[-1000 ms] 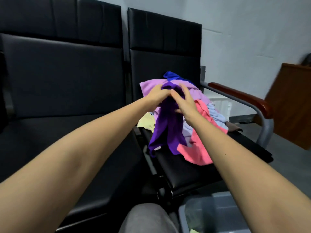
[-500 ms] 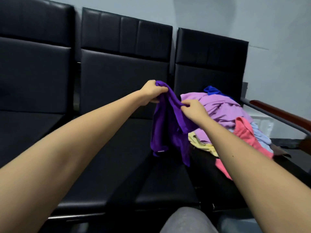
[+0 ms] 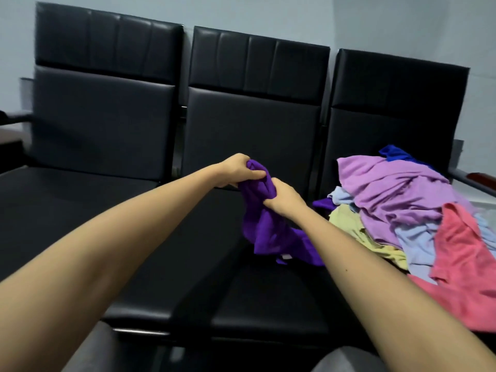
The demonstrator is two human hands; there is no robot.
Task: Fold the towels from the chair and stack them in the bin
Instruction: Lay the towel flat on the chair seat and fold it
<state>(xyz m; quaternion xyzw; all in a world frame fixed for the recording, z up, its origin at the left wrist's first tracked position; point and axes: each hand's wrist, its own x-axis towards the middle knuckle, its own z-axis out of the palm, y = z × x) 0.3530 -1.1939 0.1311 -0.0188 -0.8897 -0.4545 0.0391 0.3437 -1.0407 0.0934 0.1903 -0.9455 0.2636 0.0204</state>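
A dark purple towel [image 3: 271, 232] hangs bunched over the middle black seat [image 3: 241, 291], its lower end touching the cushion. My left hand [image 3: 236, 170] grips its top edge. My right hand [image 3: 281, 196] grips the cloth just below and to the right. A heap of towels lies on the right-hand chair: lilac [image 3: 389, 189] on top, blue [image 3: 394, 154] behind, yellow [image 3: 357, 232], pale blue [image 3: 413, 240] and pink [image 3: 467, 264] in front. The bin is out of view.
Three black padded chairs stand in a row against a pale wall; the left seat [image 3: 67, 200] holds nothing. A wood-topped armrest [image 3: 480, 178] sticks out at the far right. My grey-clad knees [image 3: 91, 353] show at the bottom edge.
Both hands have carried the purple towel from the heap leftward over the middle seat and lowered it. My view has swung left, so the bin has dropped out of sight.
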